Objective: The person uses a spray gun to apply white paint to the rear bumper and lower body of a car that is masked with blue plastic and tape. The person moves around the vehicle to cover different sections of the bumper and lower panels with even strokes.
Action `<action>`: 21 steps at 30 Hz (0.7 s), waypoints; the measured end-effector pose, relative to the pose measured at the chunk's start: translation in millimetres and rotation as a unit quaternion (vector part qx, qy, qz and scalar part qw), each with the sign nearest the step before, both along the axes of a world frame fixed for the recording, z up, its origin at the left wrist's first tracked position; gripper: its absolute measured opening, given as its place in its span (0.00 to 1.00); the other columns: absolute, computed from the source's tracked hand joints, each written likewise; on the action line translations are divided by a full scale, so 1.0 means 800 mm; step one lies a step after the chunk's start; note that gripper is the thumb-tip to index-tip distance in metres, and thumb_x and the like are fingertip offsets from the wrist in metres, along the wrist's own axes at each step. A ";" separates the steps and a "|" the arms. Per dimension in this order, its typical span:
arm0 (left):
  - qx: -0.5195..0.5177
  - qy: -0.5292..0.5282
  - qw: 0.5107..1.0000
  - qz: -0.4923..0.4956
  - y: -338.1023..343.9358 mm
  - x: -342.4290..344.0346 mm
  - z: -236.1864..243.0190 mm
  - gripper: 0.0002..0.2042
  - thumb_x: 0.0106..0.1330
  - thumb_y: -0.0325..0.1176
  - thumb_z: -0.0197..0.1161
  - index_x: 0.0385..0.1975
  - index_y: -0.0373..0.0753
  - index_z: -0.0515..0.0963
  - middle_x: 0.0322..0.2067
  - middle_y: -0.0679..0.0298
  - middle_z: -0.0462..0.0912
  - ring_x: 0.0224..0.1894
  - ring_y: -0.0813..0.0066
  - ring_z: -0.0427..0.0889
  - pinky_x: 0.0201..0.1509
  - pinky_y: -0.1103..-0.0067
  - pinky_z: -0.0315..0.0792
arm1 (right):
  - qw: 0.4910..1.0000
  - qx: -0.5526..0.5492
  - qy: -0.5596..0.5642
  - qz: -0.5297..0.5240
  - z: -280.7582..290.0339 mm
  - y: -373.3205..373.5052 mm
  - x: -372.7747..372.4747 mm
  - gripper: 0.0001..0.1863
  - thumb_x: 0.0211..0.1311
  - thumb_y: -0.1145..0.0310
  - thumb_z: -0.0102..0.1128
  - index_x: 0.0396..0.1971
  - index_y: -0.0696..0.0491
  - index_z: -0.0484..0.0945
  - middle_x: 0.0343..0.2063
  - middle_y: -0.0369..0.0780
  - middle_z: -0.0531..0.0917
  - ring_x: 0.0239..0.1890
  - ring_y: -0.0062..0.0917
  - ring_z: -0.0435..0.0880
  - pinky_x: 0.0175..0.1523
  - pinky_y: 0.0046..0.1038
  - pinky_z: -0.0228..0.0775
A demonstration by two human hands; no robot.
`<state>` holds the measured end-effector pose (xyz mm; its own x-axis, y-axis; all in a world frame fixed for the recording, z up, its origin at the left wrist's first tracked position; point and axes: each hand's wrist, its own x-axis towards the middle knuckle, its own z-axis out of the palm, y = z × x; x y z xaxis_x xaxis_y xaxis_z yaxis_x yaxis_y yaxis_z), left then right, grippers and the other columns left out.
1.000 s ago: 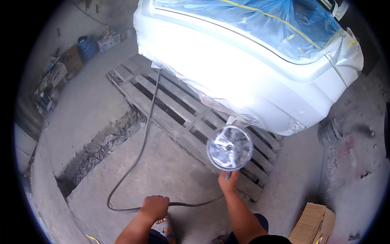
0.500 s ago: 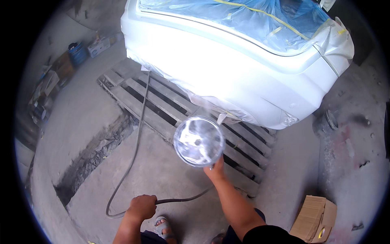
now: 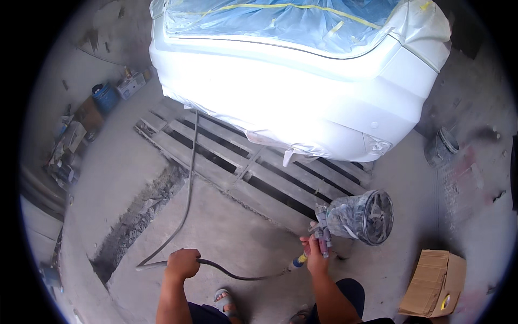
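My right hand (image 3: 317, 258) is closed round the handle of a spray gun (image 3: 322, 222). The gun is tipped over to the right, and its big round paint cup (image 3: 349, 217), stained grey, lies nearly sideways with its end toward me. A dark air hose (image 3: 237, 276) runs from the gun's handle across to my left hand (image 3: 183, 263), which is wrapped round it. Beyond both hands stands a white car body (image 3: 372, 92), glaring bright in the middle. Blue plastic film (image 3: 302, 29) with yellow tape covers its window area.
Beneath the car lies a slatted grate (image 3: 216, 156); the hose loops over it. A rubble-filled trench (image 3: 143, 208) cuts the floor at left. A cardboard box (image 3: 431, 283) is at lower right, a bucket (image 3: 442, 148) beyond it. Boxes and a blue drum (image 3: 105, 99) line the left wall.
My right hand has drawn the spray gun down and to the right, away from the car, and tilted its cup rightward. My left hand keeps its hold on the hose. The view has shifted slightly.
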<state>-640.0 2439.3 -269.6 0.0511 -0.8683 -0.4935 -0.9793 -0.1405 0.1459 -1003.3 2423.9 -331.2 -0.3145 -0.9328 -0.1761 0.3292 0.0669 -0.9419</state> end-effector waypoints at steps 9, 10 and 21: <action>-0.003 0.017 0.998 0.064 0.020 0.011 0.007 0.14 0.45 0.33 0.61 0.34 0.42 0.81 0.34 0.56 0.82 0.40 0.57 0.79 0.45 0.68 0.72 | 0.996 -0.066 -0.060 -0.016 -0.006 -0.028 -0.057 0.14 0.62 0.58 0.55 0.41 0.52 0.72 0.25 0.37 0.76 0.23 0.21 0.73 0.28 0.23 0.63; 0.007 0.013 0.997 0.079 0.022 0.007 0.009 0.13 0.45 0.34 0.61 0.33 0.42 0.81 0.35 0.56 0.82 0.42 0.57 0.78 0.46 0.67 0.72 | 0.994 -0.052 -0.065 -0.063 -0.015 -0.023 -0.073 0.14 0.60 0.55 0.57 0.36 0.51 0.72 0.22 0.35 0.75 0.22 0.21 0.73 0.27 0.23 0.63; 0.001 -0.049 0.999 0.013 0.020 -0.039 0.011 0.13 0.43 0.33 0.62 0.31 0.39 0.82 0.31 0.53 0.81 0.38 0.54 0.79 0.45 0.66 0.72 | 0.964 0.086 -0.135 -0.214 -0.030 0.025 -0.175 0.13 0.59 0.56 0.60 0.36 0.49 0.77 0.16 0.32 0.76 0.18 0.13 0.73 0.19 0.17 0.59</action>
<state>-671.2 2455.7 -260.4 0.1208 -0.8655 -0.4862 -0.9849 -0.1656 0.0501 -1143.3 2443.5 -354.8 -0.5857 -0.6770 -0.4457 0.5926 0.0175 -0.8053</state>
